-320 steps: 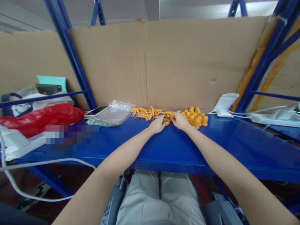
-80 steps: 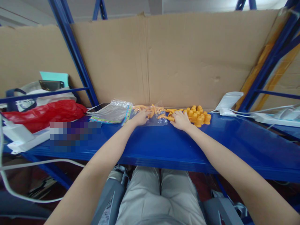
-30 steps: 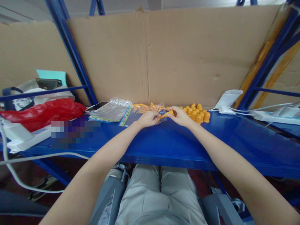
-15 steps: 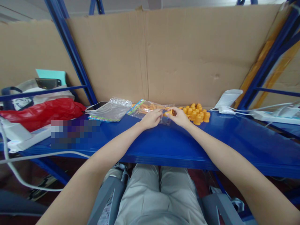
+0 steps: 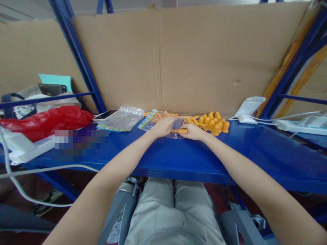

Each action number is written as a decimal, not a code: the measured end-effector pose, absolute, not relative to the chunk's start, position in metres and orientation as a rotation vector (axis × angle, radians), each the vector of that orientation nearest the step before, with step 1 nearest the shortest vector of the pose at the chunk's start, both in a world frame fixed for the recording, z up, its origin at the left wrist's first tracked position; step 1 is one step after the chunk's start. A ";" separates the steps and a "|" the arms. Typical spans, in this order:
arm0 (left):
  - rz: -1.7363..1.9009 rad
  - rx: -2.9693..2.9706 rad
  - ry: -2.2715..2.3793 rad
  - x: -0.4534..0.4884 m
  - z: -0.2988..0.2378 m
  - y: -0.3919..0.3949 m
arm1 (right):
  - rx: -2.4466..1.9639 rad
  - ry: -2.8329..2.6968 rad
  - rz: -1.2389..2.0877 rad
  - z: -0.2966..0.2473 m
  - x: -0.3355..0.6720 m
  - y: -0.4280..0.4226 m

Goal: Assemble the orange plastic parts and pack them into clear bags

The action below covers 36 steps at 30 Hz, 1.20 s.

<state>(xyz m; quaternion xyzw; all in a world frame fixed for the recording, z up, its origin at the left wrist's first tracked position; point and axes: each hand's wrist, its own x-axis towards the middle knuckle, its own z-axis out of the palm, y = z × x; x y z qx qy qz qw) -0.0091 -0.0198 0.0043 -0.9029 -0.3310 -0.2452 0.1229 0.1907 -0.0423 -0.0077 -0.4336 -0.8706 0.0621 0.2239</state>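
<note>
My right hand [image 5: 193, 132] is closed on an orange plastic piece [image 5: 183, 131] shaped like a small screwdriver, with a ribbed handle and a thin shaft pointing left. The shaft's end reaches my left hand [image 5: 163, 127], whose fingers curl over a clear plastic bag [image 5: 176, 135] with a colourful printed header [image 5: 148, 119]. Orange pieces show in and behind the bag. Beside my right hand lie loose long orange pieces [image 5: 191, 119] and a cluster of orange cup-shaped pieces [image 5: 216, 128]. My left fingertips are partly hidden.
A stack of flat clear bags [image 5: 120, 119] lies left on the blue shelf [image 5: 163, 156]. A red plastic bag [image 5: 48, 119] and a white power strip [image 5: 33, 149] are farther left. White cables and a white device [image 5: 249, 109] are at right. Cardboard [image 5: 199, 58] stands behind.
The orange cup-shaped piece at my right hand is no longer there; that hand now grips the screwdriver-shaped piece, slightly lower. My left hand has moved slightly left, fingers reaching farther over the bag.
</note>
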 end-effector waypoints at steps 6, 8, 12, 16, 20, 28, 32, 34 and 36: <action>-0.323 -2.216 -1.947 -0.057 0.029 -0.011 | -1.216 -2.390 0.048 -0.004 0.190 -0.045; -0.165 -2.204 -2.089 -0.075 0.033 -0.006 | -1.200 -2.364 -0.013 -0.005 0.190 -0.045; -0.075 -2.304 -2.345 -0.093 0.033 0.002 | -1.235 -2.320 -0.078 -0.004 0.188 -0.045; -0.206 -2.487 -2.381 -0.088 0.032 0.001 | -1.285 -2.281 -0.120 -0.001 0.187 -0.048; -0.330 -2.619 -2.365 -0.077 0.033 -0.006 | -1.261 -2.310 -0.165 0.001 0.190 -0.048; -0.432 -2.678 -2.346 -0.070 0.033 -0.012 | -1.156 -2.334 0.089 -0.011 0.197 -0.035; -0.476 -2.729 -2.364 -0.069 0.032 -0.012 | -1.182 -2.258 0.162 -0.012 0.193 -0.033; -0.495 -2.783 -2.361 -0.068 0.031 -0.011 | -1.195 -2.238 0.180 -0.011 0.191 -0.034; -0.518 -2.855 -2.351 -0.068 0.029 -0.010 | -1.183 -2.211 0.165 -0.010 0.192 -0.035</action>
